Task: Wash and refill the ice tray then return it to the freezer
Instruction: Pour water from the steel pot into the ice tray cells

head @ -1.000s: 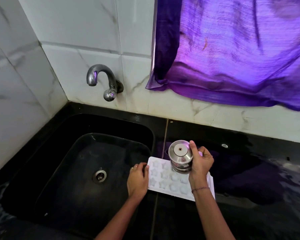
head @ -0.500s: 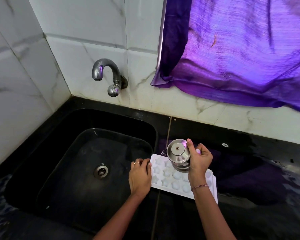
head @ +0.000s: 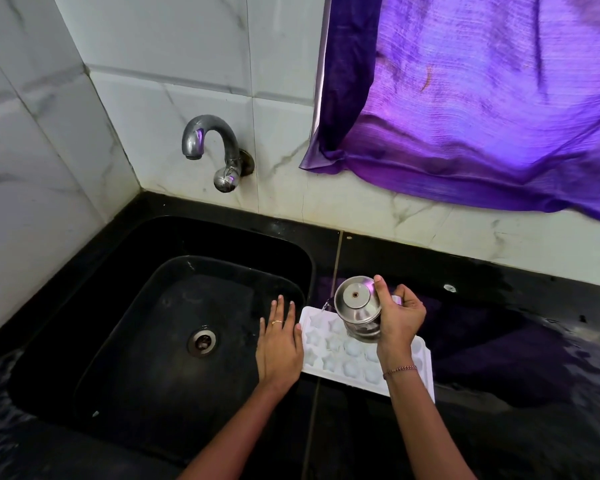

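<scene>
Bench: black, wet. The ice tray lay flat on it, at the right rim of the sink. Step judged: refilling. My right grip was curled round the lidded jug, tipped over the tray's far left corner, water trickling. My left grip lay flat, fingers straight, beside the tray's left end. Next: work the spout from cell to cell, slowly, without overflow.
</scene>
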The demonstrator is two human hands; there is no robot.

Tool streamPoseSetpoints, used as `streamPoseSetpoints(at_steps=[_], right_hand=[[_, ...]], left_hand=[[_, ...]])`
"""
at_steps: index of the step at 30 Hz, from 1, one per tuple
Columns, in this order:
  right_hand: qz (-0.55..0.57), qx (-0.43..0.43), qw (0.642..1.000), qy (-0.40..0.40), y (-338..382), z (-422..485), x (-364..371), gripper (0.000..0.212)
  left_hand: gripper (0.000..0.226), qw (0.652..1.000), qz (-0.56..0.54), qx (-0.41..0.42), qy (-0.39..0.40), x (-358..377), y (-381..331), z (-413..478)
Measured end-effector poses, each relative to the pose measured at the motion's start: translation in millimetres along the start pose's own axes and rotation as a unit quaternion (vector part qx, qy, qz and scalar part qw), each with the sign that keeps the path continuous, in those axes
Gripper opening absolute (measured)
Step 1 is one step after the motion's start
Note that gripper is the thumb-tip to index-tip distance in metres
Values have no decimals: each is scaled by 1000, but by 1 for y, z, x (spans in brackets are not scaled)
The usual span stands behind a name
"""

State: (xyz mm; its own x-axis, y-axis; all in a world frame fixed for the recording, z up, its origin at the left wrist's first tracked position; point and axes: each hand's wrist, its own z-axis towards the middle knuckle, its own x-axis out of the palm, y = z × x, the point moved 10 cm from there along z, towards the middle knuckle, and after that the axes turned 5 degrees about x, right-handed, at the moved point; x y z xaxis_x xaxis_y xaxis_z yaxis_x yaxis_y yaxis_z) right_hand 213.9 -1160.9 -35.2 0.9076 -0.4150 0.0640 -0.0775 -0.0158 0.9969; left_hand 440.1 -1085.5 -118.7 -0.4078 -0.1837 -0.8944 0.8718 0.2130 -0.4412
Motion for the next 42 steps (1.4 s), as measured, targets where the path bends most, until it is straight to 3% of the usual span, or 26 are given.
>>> streamPoseSetpoints(at_steps=[13,22,42], right_hand=[[-5,20,1000,-15,-6,3,-4,52],[78,98,992,-19,-23,7,-12,51],[38,26,999,-27,4,10,-46,54]], left_hand=[[50,1000,13,10,-7,-3,-3,0],[52,1000,7,11,-6,-8,-6,-1],[53,1000,15,17,3,-11,-10,-2]])
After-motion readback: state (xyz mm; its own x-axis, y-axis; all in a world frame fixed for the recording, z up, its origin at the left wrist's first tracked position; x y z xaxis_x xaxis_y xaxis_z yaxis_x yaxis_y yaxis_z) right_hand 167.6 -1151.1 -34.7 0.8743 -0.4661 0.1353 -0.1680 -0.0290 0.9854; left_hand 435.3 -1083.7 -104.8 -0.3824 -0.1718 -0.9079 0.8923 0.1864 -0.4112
